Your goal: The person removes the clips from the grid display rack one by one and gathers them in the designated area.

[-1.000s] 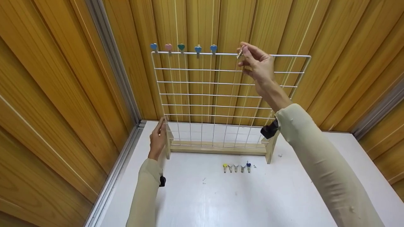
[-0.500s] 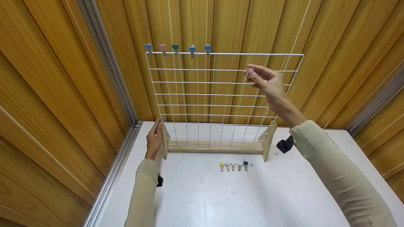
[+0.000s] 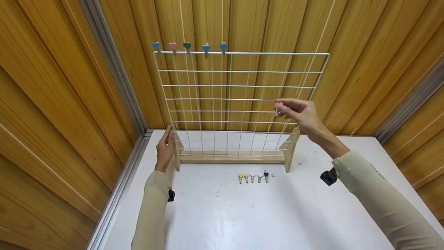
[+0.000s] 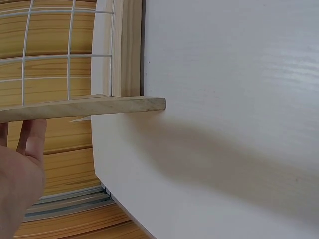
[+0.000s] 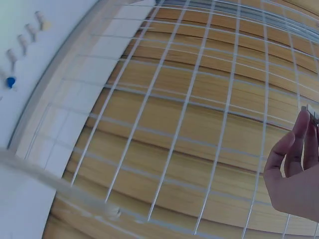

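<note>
In the head view, my right hand (image 3: pixel 307 116) pinches a small clothespin with a pink heart (image 3: pixel 279 107) between thumb and fingers, in front of the right part of a white wire grid (image 3: pixel 229 85). Along the grid's top wire sit several heart clothespins: a blue one (image 3: pixel 156 45) at the left end, then a pink one (image 3: pixel 172 46), a green one (image 3: pixel 187 45) and two more blue ones. My left hand (image 3: pixel 165 149) rests its fingertips on the outer face of the stand's left wooden side piece (image 4: pixel 94 106). Its thumb is hidden.
On the white table (image 3: pixel 215 215), before the wooden crossbar (image 3: pixel 229 159), lies a row of several clothespins, from a yellow one (image 3: pixel 240 176) to a dark blue heart one (image 3: pixel 266 174). Wood-patterned panels (image 3: pixel 242 27) stand behind the grid. Small scraps lie on the table.
My right hand has come down from the grid's top wire to its lower right part, with the pink heart clothespin still pinched. The left hand stays at the stand; the head view shifts slightly.
</note>
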### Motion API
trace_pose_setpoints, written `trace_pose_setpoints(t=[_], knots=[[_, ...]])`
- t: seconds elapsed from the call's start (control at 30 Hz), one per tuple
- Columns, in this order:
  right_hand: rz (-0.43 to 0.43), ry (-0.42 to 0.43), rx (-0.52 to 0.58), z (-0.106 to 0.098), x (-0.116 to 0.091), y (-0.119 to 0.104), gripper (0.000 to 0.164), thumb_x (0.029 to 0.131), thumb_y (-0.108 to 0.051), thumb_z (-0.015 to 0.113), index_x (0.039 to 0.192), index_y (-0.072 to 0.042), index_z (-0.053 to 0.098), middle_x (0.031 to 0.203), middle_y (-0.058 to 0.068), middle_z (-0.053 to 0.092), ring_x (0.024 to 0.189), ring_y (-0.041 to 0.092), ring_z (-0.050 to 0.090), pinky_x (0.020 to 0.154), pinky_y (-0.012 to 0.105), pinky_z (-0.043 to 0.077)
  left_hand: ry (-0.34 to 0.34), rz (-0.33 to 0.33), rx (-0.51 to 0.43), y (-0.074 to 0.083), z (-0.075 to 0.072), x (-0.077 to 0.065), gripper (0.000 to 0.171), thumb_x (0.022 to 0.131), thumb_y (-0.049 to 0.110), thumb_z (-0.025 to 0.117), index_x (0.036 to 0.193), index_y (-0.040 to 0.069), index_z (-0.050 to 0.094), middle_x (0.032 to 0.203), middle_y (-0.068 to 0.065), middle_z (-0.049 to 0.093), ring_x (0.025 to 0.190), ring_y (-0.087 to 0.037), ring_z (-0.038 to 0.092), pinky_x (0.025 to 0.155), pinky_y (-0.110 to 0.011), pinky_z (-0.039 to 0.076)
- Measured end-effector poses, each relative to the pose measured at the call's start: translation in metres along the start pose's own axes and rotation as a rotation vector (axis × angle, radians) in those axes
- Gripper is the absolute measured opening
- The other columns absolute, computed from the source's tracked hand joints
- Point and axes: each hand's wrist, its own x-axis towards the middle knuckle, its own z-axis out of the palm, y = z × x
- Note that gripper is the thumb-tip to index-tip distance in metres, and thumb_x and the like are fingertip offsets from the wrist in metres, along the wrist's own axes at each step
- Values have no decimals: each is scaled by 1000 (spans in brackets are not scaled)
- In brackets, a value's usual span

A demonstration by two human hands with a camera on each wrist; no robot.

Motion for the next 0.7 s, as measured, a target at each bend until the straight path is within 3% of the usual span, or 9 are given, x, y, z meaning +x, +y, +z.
trace_pose_setpoints(t=[0.17,0.3,0.47,0.7], knots=[[61,-80,-125,-8,-9,10,35,99,-12,68,127,10,66,99,-11,78,84,5,74,78,19,60,1,13,-10,0,-5,-1,52,113,35,35,163,19,30,168,-7,31,154,-32,32,126,-51,30],[122,-101,-156,-12,-15,22,37,97,-15,72,126,7,66,99,-10,78,86,7,75,83,24,62,2,24,0,0,-6,1,51,113,33,36,162,18,31,168,-8,31,154,-33,32,126,-51,30],[194,-106,-174,-14,-20,46,40,97,-19,72,125,8,64,95,-9,79,81,10,77,77,26,63,6,29,8,3,-2,6,53,113,37,37,162,19,32,168,-7,31,154,-32,32,126,-52,30],[298,-178,-217,-17,-32,67,39,98,-18,71,124,10,64,101,2,80,81,10,77,78,26,63,18,42,-1,3,0,-1,53,112,37,39,161,18,34,166,-10,34,151,-35,36,123,-55,32]])
